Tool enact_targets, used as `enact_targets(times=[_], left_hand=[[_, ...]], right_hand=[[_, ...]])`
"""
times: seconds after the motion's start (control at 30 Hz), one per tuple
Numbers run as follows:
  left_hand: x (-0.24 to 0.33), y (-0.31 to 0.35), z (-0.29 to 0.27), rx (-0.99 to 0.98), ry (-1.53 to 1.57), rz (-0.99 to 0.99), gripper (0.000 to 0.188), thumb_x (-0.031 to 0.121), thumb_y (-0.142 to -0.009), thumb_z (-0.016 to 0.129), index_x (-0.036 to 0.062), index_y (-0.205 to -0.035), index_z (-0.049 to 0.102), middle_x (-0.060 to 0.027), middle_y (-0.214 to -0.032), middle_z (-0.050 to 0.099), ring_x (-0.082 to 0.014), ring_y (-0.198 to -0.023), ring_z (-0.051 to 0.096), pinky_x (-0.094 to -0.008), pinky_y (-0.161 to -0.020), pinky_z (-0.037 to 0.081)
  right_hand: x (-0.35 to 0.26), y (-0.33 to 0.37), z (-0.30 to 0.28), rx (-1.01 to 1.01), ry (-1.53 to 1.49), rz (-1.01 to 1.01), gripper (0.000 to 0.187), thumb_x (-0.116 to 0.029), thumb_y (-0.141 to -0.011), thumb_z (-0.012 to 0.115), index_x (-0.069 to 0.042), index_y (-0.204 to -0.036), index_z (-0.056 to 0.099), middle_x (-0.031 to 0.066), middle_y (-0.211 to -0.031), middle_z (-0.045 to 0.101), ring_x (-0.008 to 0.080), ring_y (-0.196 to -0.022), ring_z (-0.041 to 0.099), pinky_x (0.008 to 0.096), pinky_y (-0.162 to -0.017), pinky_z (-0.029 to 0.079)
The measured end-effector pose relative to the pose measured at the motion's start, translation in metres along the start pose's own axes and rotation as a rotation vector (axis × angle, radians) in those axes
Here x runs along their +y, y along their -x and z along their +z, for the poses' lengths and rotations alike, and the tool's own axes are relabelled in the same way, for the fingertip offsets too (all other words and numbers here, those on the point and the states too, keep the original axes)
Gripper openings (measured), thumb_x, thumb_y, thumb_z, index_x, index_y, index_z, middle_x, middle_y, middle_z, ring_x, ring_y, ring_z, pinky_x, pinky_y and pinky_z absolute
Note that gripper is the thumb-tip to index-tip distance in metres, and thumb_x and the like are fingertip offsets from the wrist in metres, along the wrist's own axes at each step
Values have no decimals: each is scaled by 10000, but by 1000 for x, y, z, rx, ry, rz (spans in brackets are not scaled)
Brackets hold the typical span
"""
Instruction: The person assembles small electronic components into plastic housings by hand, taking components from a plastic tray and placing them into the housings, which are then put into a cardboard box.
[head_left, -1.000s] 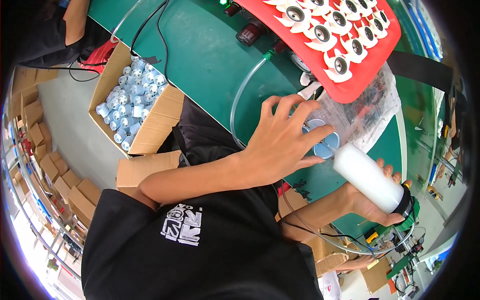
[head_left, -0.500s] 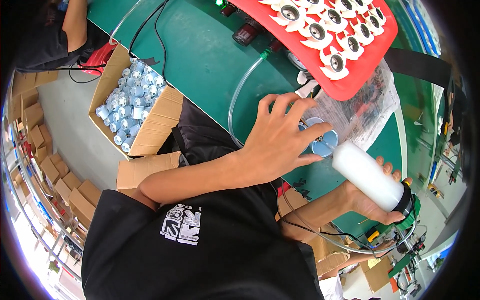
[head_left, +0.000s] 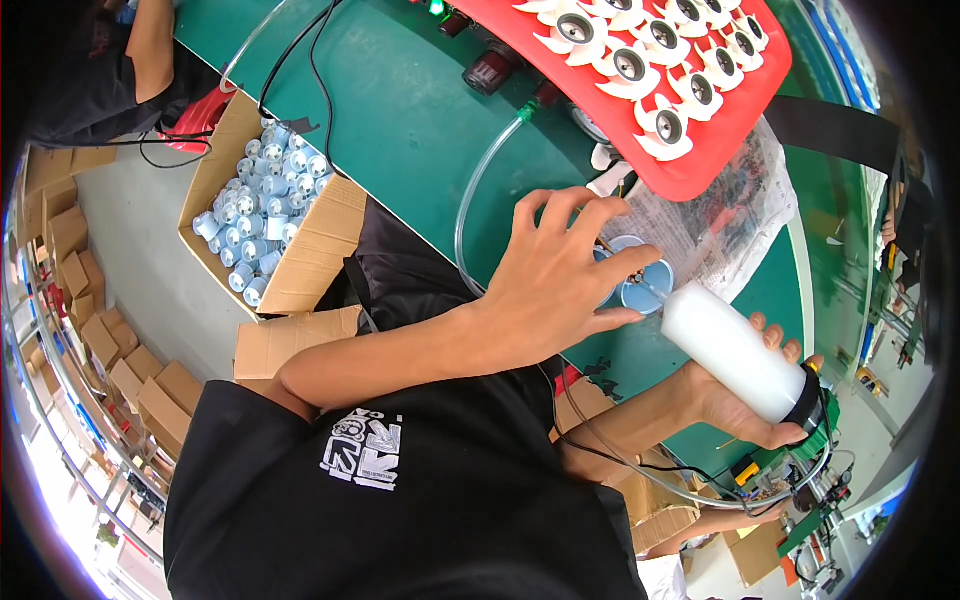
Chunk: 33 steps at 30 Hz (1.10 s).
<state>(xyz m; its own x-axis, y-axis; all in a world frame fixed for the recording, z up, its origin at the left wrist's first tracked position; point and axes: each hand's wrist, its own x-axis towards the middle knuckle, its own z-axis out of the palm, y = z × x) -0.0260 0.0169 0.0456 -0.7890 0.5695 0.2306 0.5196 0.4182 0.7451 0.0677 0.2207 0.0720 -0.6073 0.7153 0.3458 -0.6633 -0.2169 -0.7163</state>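
Over the green table, my left hand (head_left: pixel 545 275) is closed with thumb and index finger around a light-blue plastic cup part (head_left: pixel 655 285). More blue plastic shows beside it, partly hidden under my fingers. A small dark metal piece sits at the cup's middle. My right hand (head_left: pixel 735 405) is wrapped around a white cylindrical dispensing barrel (head_left: pixel 725 345) with a black collar and a green cap (head_left: pixel 822 430). The barrel lies tilted, its thin tip inside the blue cup. A clear hose (head_left: pixel 690 492) runs from the cap end.
A red tray (head_left: pixel 680 175) of white fan wheels stands at the far right, above printed paper (head_left: pixel 735 230). Dark regulator knobs (head_left: pixel 490 70) and a clear tube (head_left: pixel 470 185) lie left of it. A carton (head_left: pixel 310 245) holds many blue cups. Another person's arm (head_left: pixel 155 50) is at far left.
The white barrel and its tip have shifted very slightly left. The red tray sits a touch further left in view. Both hands keep their grip.
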Motion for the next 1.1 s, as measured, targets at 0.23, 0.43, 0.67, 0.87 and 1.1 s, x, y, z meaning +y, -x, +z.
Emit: enact_targets(times=[0.23, 0.43, 0.67, 0.87, 1.1], left_hand=[[1, -6, -6, -29, 34, 43, 678, 361, -625, 845, 227, -1253, 627, -76, -1241, 497, -296, -1148, 458, -445, -960, 344], [-22, 13, -18, -85, 231, 55, 891, 249, -635, 879, 82, -1391, 439, -121, -1279, 518, -343, -1191, 468, -446, -989, 390], [-21, 15, -18, -144, 108, -12, 794, 93, -692, 798, 55, -1385, 412, -130, -1264, 517, -322, -1214, 461, -427, -993, 389], [-26, 20, -19, -97, 190, -107, 828, 86, -692, 803, 63, -1406, 383, -123, -1321, 489, -328, -1250, 433, -431, -1019, 355], [-23, 14, -18, -69, 210, -112, 809, 93, -714, 794, 47, -1401, 370, -140, -1322, 488, -337, -1231, 441, -425, -1009, 359]], right_hand=[[-48, 0, -17, 60, 73, -111, 773, -609, -803, 618, -23, -1266, 418, 109, -959, 504, 263, -821, 495, 440, -750, 386], [-129, 26, -16, 491, 622, 58, 508, -474, -948, 544, 25, -1023, 600, 107, -848, 620, 231, -743, 615, 379, -731, 528], [-69, 40, -33, 283, 2122, 159, 702, -267, -757, 822, 24, -1315, 512, 249, -1049, 670, 323, -886, 669, 389, -815, 505], [-49, 48, -47, 17, 2213, 226, 810, -261, -672, 861, -56, -1367, 498, 230, -1139, 616, 434, -997, 569, 481, -850, 453], [-51, 12, 28, 112, 1937, 109, 723, -136, -872, 695, -49, -1492, 333, 223, -1318, 550, 334, -1160, 561, 414, -986, 436]])
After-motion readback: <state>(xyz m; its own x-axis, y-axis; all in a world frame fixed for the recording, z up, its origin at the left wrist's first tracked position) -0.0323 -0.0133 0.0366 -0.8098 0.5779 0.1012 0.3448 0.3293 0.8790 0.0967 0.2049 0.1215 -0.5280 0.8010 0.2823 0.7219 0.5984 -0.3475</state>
